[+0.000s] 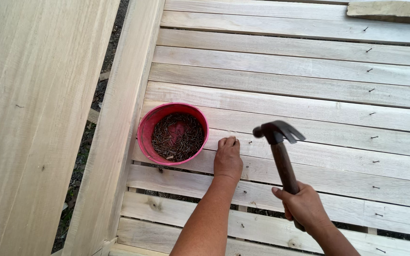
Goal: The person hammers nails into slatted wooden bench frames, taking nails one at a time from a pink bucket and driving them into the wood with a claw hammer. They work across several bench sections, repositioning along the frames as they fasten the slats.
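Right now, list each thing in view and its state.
Left hand: fingertips pinched on a slat, seemingly steadying a nail too small to see.
Right hand: gripping the hammer handle.
Hammer: raised, head above the slats.
Red bowl: upright, holding nails.
Slats: laid side by side, nails standing proud.

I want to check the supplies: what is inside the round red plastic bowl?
The round red plastic bowl holds many small dark nails; bare red bottom shows mid-bowl. Anything beneath the nails stays hidden.
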A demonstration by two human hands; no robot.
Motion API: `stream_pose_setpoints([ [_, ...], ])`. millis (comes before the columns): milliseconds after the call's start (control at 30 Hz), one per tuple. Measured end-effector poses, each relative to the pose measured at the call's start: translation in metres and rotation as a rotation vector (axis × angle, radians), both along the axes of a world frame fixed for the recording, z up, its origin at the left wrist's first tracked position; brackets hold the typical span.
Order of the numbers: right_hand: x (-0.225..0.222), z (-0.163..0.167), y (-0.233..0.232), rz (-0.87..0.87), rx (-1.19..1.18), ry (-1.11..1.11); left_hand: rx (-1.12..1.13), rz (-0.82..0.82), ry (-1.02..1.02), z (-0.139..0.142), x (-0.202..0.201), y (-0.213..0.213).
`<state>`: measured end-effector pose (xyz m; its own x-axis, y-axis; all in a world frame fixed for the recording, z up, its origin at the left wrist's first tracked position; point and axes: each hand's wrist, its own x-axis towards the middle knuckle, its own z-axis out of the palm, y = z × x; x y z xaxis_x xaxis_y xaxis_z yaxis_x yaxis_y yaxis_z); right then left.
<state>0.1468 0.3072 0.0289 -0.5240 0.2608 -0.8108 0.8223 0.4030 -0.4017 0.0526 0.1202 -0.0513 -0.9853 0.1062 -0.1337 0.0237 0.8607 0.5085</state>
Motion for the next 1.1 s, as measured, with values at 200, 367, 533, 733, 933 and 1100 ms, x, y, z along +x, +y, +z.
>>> stream_pose_setpoints([
  [200, 0.019, -0.001, -0.008, -0.07, -0.11, 0.637, -0.054, -0.013, 0.008, 0.004, -0.002, 0.002],
  [367, 0.01, -0.01, -0.018, 0.029, 0.085, 0.007, -0.086, -0.035, -0.077, 0.011, -0.003, 0.003],
  [533, -0.002, -0.006, -0.012, -0.119, -0.036, 0.175, -0.101, -0.067, 0.027, 0.008, -0.002, 0.002],
  [733, 0.023, -0.019, -0.019, -0.101, -0.059, 0.538, -0.102, -0.044, 0.015, 0.0, -0.003, 0.008],
  [933, 0.003, -0.048, -0.014, -0.072, -0.022, -0.011, -0.106, -0.041, -0.032, 0.012, -0.006, 0.007],
  [1100, -0.013, -0.045, -0.004, -0.079, 0.034, 0.101, 0.055, -0.033, -0.077, 0.028, -0.015, -0.005],
])
